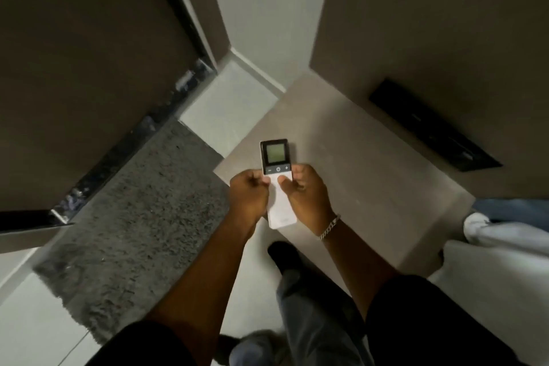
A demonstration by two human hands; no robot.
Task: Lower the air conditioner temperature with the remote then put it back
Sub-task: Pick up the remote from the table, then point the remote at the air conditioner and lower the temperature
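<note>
A slim white remote (277,178) with a dark top, a small grey screen and a row of minus, power and plus buttons is held upright in front of me. My left hand (249,196) wraps its left edge and my right hand (303,193) grips its right edge, the right thumb resting on the white body just below the buttons. A chain bracelet sits on my right wrist. The air conditioner itself is not in view.
Below the hands lies a beige tabletop (371,163) against a brown wall panel, with a black slot fitting (433,125) at the back. A grey rug (127,217) covers the floor at left beside a dark door. White and blue cloth (505,226) lies at right.
</note>
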